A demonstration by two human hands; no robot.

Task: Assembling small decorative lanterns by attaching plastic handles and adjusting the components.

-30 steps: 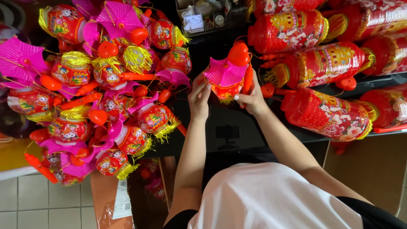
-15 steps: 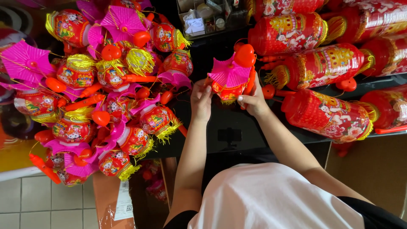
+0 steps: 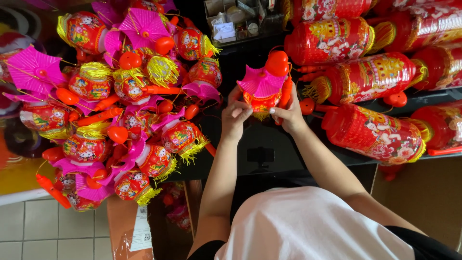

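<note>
Both my hands hold a small toy lantern point(image 3: 262, 91) with a pink pleated top, a red-orange round body, a gold fringe and an orange handle ending in a round knob. My left hand point(image 3: 236, 117) pinches its lower left side at the fringe. My right hand point(image 3: 288, 113) grips the right side along the orange handle. The lantern is held up in front of me over a dark surface point(image 3: 260, 154), between two stocks of lanterns.
A big heap of similar small pink-and-red lanterns point(image 3: 120, 106) fills the left. Large red cylindrical lanterns point(image 3: 370, 77) lie stacked on the right. A clear box of small items point(image 3: 231, 21) sits at the top. A cardboard box point(image 3: 130, 226) stands below left.
The lantern and both hands have shifted slightly; my left fingers have moved onto the fringe under the lantern body. The view has drifted a little.
</note>
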